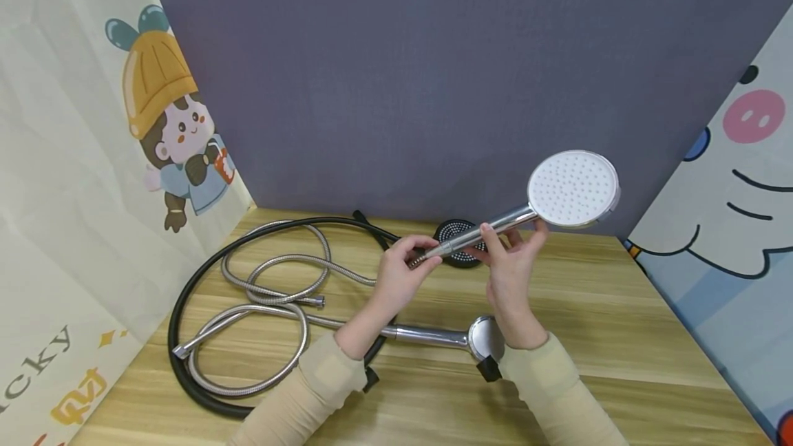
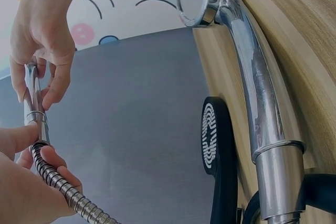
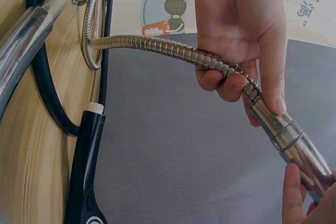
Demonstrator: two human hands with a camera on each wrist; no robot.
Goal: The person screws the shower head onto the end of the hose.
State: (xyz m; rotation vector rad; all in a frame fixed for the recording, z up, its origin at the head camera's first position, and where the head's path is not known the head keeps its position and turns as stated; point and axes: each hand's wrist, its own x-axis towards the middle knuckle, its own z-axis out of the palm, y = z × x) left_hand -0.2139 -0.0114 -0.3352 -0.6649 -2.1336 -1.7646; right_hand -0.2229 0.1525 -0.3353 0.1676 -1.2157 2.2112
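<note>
A chrome shower head (image 1: 573,188) with a round white spray face is held above the table, tilted up to the right. My right hand (image 1: 513,274) grips its handle (image 1: 508,220) just below the head. At the handle's lower end, my left hand (image 1: 399,274) pinches the connector nut (image 3: 270,119) of a ribbed metal hose (image 3: 157,45). Nut and handle end meet in line in the right wrist view. The hose runs from under my left fingers down to the coils on the table.
A second chrome shower head (image 1: 486,339) lies below my hands, its hose (image 1: 303,336) coiled to the left. Behind my hands lies a black shower head (image 1: 456,231); a black hose (image 1: 180,308) loops round the left side. A grey panel (image 1: 396,88) stands behind the wooden table (image 1: 619,322).
</note>
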